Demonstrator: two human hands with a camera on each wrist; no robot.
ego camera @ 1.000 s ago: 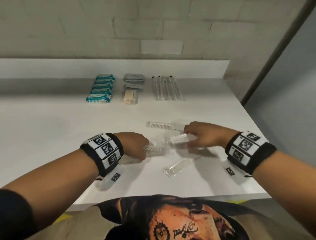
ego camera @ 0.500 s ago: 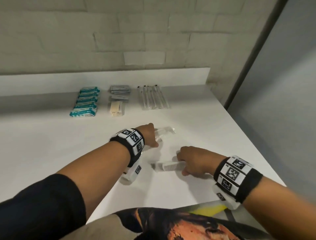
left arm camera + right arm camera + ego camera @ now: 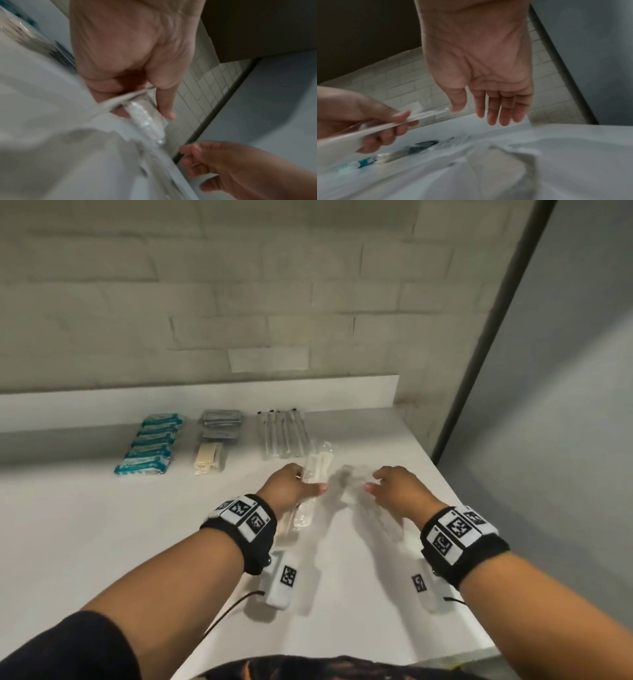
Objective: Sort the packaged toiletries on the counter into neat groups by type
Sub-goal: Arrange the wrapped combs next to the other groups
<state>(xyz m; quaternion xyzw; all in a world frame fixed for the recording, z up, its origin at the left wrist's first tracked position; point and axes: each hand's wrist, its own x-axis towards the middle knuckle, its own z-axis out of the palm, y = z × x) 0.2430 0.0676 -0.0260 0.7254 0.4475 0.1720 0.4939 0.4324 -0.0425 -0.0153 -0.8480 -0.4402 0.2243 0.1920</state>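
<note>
Combs in clear wrappers (image 3: 317,470) fill the left hand (image 3: 291,486), held above the white worktop (image 3: 102,525) just in front of the row of wrapped toothbrushes (image 3: 282,434); the head view shows only the back of that hand and the pale bundle poking out past the knuckles toward the wall, with more wrapper trailing back under the wrist; the right wrist view shows what the head view hides — the left hand's fingers (image 3: 402,128) curled under the flat bundle and the thumb pressed on top; the left wrist view, blurred, shows crinkled clear film and a run of white comb teeth (image 3: 145,121) under the palm, the forefinger laid straight along them.

The right hand (image 3: 397,487) hovers just beside the bundle, apart from it; in the head view a grey smear lies between the hands and I cannot tell what it is; the right wrist view settles the hand itself — palm bare, fingers (image 3: 494,111) hanging straight and loose, nothing in them.

At the back of the worktop lie three sorted rows: teal packets (image 3: 150,445), then grey sachets (image 3: 221,422) with cream bars (image 3: 209,462) in front, then the toothbrushes.
</note>
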